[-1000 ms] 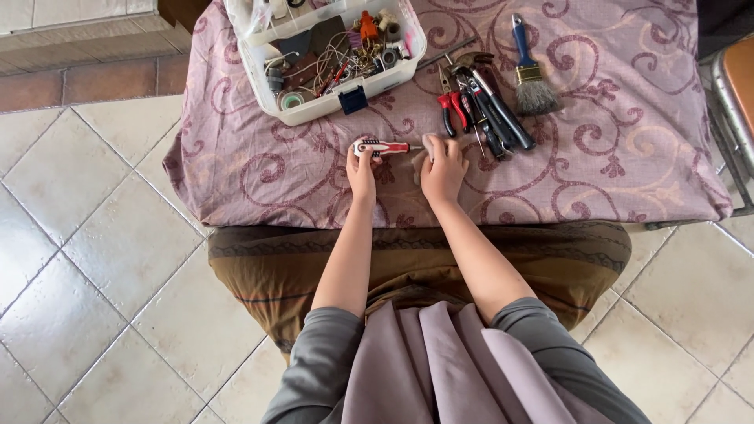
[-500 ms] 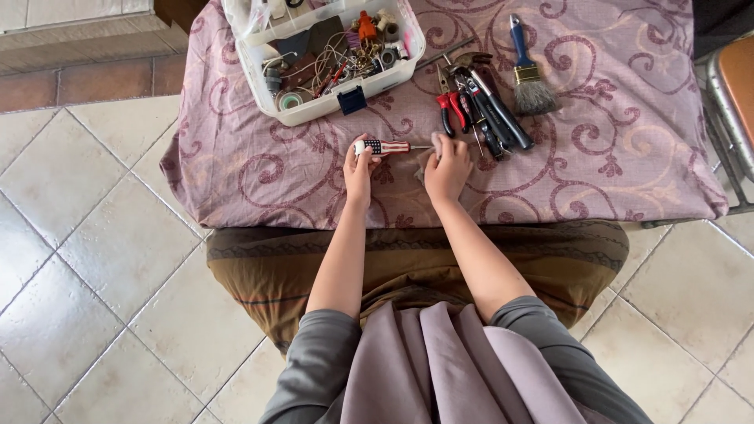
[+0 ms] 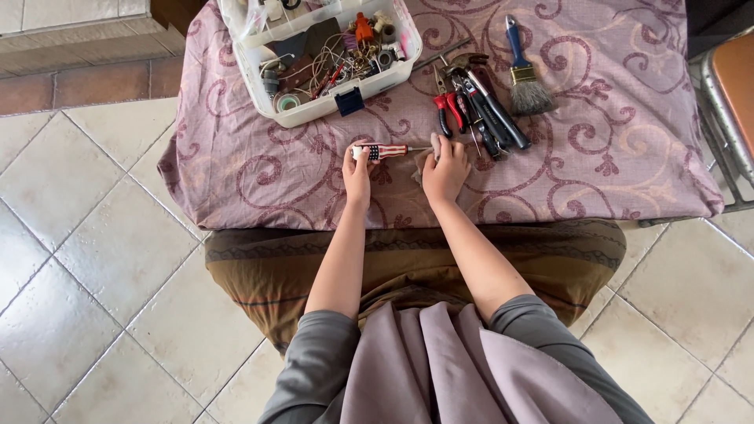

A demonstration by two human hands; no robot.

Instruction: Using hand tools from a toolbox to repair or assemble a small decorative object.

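Note:
My left hand point(image 3: 357, 171) grips the handle of a small screwdriver point(image 3: 386, 151) with a red, white and blue handle, held level over the table. My right hand point(image 3: 445, 169) is closed on a small pale cloth point(image 3: 434, 149) pressed around the screwdriver's metal shaft. Both hands rest on the mauve patterned tablecloth point(image 3: 236, 169) near the table's front edge.
A white plastic box point(image 3: 330, 100) of wires, tape rolls and small parts stands at the back left. Red-handled pliers point(image 3: 446, 110), dark-handled tools point(image 3: 495, 118) and a blue-handled paintbrush point(image 3: 525, 74) lie at the back right. A chair edge point(image 3: 726, 94) shows at right; tiled floor point(image 3: 86, 259) lies to the left.
My right hand has slid a little along the screwdriver shaft with the cloth. The left hand has kept its hold on the handle.

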